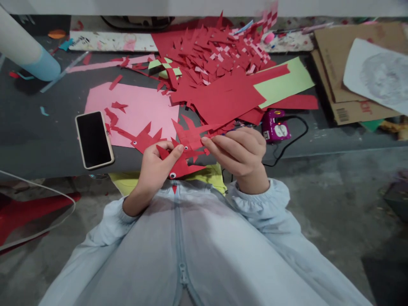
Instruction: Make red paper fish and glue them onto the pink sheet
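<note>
Pinching left hand (pixel 162 163): clamped on a red paper cutout (pixel 191 137), right of the phone (pixel 94 140).
Right hand (pixel 239 148): fingertips together at the cutout's edge; grip, cannot tell.
Cutout step: probably adjusting; next move calls for a steady left pinch.

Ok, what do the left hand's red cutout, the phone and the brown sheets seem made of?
Red cutout: probably matt paper or thin card, from its flat, sharp points.
Phone: smooth dark screen, probably glass; pale rim, perhaps plastic.
Brown sheets: likely matt cardboard, from the plain brown surface and printed barcode.
</note>
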Demonstrator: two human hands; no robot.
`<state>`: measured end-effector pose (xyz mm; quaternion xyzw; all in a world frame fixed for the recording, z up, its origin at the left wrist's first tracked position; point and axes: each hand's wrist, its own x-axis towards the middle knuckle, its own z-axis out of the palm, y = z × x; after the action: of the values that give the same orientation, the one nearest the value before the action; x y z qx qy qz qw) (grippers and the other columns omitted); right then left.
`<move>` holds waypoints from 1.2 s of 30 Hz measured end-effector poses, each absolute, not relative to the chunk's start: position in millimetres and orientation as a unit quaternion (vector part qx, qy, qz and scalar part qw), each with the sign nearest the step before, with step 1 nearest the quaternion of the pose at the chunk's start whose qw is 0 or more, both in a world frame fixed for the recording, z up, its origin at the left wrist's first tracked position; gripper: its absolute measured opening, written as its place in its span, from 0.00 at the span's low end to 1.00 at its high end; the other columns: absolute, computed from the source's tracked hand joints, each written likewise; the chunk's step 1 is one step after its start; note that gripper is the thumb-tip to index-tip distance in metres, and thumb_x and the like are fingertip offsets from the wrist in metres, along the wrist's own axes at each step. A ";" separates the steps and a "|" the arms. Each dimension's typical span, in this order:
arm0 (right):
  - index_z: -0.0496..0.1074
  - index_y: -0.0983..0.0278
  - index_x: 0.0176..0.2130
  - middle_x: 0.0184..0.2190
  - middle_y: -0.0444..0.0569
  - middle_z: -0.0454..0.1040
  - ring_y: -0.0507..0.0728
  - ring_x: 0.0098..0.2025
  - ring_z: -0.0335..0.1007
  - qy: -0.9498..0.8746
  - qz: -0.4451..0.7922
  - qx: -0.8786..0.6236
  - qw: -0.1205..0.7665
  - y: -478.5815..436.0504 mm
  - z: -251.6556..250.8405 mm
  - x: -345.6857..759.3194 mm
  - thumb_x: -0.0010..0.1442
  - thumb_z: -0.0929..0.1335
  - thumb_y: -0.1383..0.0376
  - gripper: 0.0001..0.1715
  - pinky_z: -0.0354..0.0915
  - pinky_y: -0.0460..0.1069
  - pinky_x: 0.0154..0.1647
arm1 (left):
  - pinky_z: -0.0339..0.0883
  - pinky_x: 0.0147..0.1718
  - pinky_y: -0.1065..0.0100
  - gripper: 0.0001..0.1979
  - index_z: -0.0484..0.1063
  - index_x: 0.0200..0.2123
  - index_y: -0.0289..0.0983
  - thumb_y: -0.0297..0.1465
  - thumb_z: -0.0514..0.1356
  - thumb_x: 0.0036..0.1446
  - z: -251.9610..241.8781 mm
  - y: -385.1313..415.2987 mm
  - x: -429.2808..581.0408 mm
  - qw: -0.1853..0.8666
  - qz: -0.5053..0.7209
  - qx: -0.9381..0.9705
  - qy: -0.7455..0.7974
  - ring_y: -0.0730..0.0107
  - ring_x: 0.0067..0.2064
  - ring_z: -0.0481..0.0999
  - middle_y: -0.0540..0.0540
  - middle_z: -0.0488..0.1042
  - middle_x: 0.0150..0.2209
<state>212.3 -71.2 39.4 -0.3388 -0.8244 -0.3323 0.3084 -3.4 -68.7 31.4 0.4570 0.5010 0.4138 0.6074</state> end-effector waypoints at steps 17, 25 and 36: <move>0.79 0.52 0.42 0.30 0.45 0.79 0.55 0.33 0.70 -0.777 -0.207 -0.473 0.359 -74.2 12.2 221.7 0.62 0.71 0.62 0.07 0.65 0.53 0.36 | 0.67 0.26 0.72 0.17 0.68 0.24 0.39 0.43 0.66 0.56 18.7 -63.3 -17.4 0.555 0.436 0.483 0.518 0.76 0.25 0.67 0.54 0.66 0.22; 0.79 0.50 0.36 0.30 0.43 0.78 0.55 0.33 0.68 -0.812 -0.081 -0.440 0.375 -65.4 12.2 203.7 0.64 0.70 0.64 0.08 0.62 0.54 0.35 | 0.66 0.25 0.72 0.17 0.67 0.22 0.38 0.40 0.66 0.55 21.5 -64.9 -12.7 0.572 0.414 0.485 0.516 0.76 0.24 0.68 0.54 0.67 0.21; 0.79 0.54 0.39 0.29 0.46 0.77 0.56 0.33 0.69 -0.766 -0.183 -0.489 0.375 -71.4 11.2 231.2 0.63 0.70 0.62 0.06 0.63 0.54 0.36 | 0.67 0.26 0.73 0.15 0.70 0.24 0.38 0.41 0.68 0.54 23.6 -63.0 -17.2 0.572 0.447 0.444 0.525 0.77 0.25 0.69 0.53 0.70 0.23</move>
<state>231.2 -71.4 11.2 -0.4887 -0.7664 -0.1829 0.3745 -17.2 -63.0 23.6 0.4440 0.5251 0.4467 0.5724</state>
